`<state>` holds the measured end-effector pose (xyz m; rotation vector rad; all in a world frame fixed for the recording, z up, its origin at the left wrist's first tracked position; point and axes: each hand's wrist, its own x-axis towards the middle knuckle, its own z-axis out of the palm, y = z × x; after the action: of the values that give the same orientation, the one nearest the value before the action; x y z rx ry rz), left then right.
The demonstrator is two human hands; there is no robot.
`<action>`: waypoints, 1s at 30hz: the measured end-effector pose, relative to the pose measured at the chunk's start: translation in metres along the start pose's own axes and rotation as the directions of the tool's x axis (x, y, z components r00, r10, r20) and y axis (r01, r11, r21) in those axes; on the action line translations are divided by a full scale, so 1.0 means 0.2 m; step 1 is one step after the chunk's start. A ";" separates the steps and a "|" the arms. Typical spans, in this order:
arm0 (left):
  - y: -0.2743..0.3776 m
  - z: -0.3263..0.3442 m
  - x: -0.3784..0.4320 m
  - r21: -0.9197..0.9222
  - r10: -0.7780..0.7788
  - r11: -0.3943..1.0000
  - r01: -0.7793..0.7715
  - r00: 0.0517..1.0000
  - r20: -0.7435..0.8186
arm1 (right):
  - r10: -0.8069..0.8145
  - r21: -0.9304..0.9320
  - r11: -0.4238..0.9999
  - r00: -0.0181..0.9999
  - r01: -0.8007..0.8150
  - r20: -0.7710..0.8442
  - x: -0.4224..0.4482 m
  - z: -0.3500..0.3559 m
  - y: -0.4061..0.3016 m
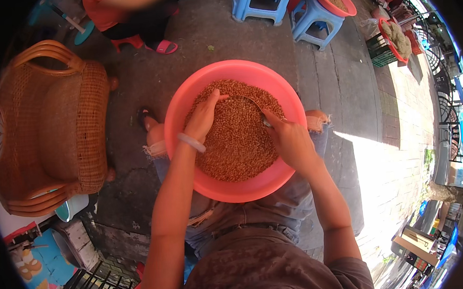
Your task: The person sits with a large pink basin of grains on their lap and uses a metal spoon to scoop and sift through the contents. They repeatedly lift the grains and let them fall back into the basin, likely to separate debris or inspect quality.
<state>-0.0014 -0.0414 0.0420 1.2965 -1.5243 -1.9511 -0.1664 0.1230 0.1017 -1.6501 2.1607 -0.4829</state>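
A round red plastic basin (238,193) rests on my lap, filled with small brown grains or seeds (235,144). My right hand (293,140) is closed around the handle of a metal scoop or bowl-like tool (252,99), whose thin curved rim shows at the grain surface; its full shape is hidden. My left hand (204,116), with a pale bangle on the wrist, is at the left part of the grains, thumb and fingers apart. A fingertip of it lies near the left end of the metal rim; whether they touch I cannot tell.
A wicker armchair (91,129) stands at the left. Beyond the basin a person in a red top sits on a low red stool (128,42). Blue plastic stools (263,11) stand ahead, one bearing a red basin (350,8). Another red basin (386,39) sits on crates at the right.
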 end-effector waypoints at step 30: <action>-0.06 0.00 0.05 -0.086 0.027 0.996 -0.023 0.998 0.055 | -0.100 -0.336 0.940 0.991 0.063 -0.094 0.09 -0.04 -0.01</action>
<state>-0.0041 -0.0438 0.0269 1.1918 -1.4583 -2.0292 -0.1737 0.1065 0.1084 -1.9370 2.3647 -0.2432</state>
